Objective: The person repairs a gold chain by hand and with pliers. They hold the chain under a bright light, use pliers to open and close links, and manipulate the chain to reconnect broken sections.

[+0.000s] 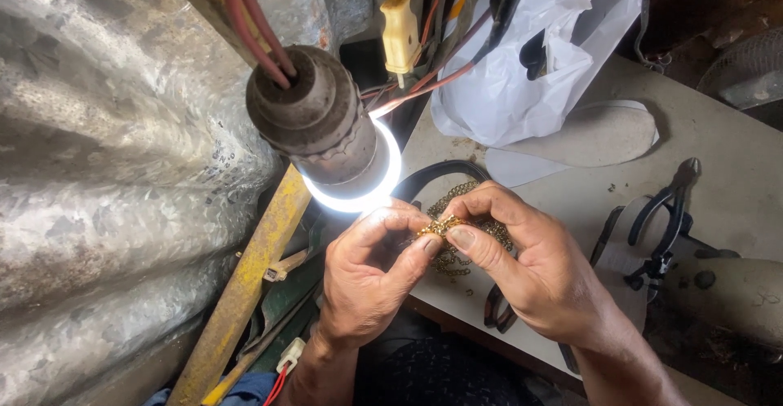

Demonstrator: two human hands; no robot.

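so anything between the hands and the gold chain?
No. Left hand and right hand both pinch the gold chain directly; nothing visible sits between. The lamp hangs above-left, apart.

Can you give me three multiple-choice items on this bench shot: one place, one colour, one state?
1. Where does the black pliers lie?
A. On the table, to the right of the hands
B. In the white plastic bag
C. Hung on the lamp

2. What colour is the chain piece?
A. Silver
B. Gold
C. Red

3. What state is the lamp in?
A. Off
B. Lit
C. Broken

Answers: 1 A, it rests flat on the table. 2 B, gold links show between the left hand and right hand. 3 B, its rim glows bright white.
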